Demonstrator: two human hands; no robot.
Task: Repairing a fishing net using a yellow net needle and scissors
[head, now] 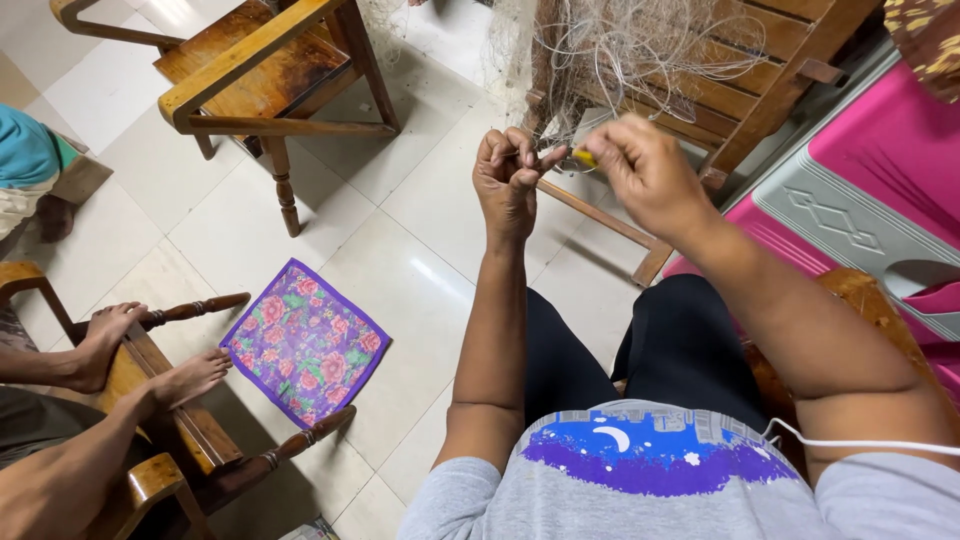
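While the fishing net [640, 45] hangs in a pale tangle over the slatted wooden bench [770, 80] in front of the seated person, both hands are raised to its lower edge. The left hand [508, 180] is closed in a loose fist, thumb and fingers pinching a few strands of the mesh and holding them taut. The right hand [650, 175] is closed too, its fingertips clamped on a small yellow netting needle [583, 158], the tip of which pokes out towards the left hand, just beside the pinched strands.

How far the work has got is hard to judge from here: the mesh is too fine and too bunched for me to tell worked parts from unworked ones. Most of the net is heaped on the bench, well above the hands, and only a small stretch is being handled, so I would guess a good deal remains.

On the tiled floor [400, 170] to the left lies a purple floral cloth [305, 342], flat. A wooden armchair [260, 70] stands beyond it. Another person's bare feet [150, 355] rest on the arm of a second wooden chair [200, 430] at the lower left, and a pink plastic stool [880, 190] stands to the right.
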